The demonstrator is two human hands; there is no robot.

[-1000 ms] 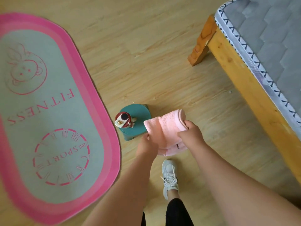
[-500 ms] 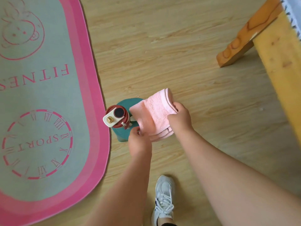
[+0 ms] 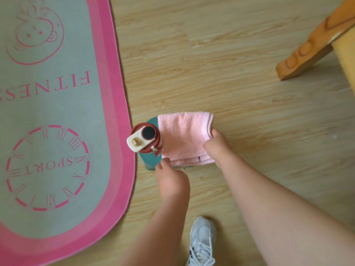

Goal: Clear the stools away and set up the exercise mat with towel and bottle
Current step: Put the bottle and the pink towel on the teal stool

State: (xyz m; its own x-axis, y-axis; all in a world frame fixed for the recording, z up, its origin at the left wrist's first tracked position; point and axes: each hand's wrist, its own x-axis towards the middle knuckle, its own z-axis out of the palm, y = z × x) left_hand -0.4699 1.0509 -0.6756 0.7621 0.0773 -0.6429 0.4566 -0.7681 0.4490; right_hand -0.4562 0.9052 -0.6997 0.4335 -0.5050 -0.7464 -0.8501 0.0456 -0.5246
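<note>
A folded pink towel (image 3: pixel 182 135) lies flat on a small teal stool (image 3: pixel 148 162), covering most of its top. A red bottle (image 3: pixel 144 139) with a cream lid stands upright on the stool's left part, touching the towel's left edge. My right hand (image 3: pixel 217 146) grips the towel's right edge, fingers curled round the fold. My left hand (image 3: pixel 171 177) holds the towel's near left corner, its fingertips hidden beneath the cloth. The grey exercise mat (image 3: pixel 57 112) with a pink border lies on the floor just left of the stool.
A wooden bed leg (image 3: pixel 311 47) and the bed frame (image 3: pixel 345 60) stand at the upper right. My white shoe (image 3: pixel 201 240) is on the wooden floor below the stool. Bare floor stretches between stool and bed.
Both hands have lowered the towel from mid-air onto the stool, where it now lies flat beside the bottle. The camera has come closer and lower.
</note>
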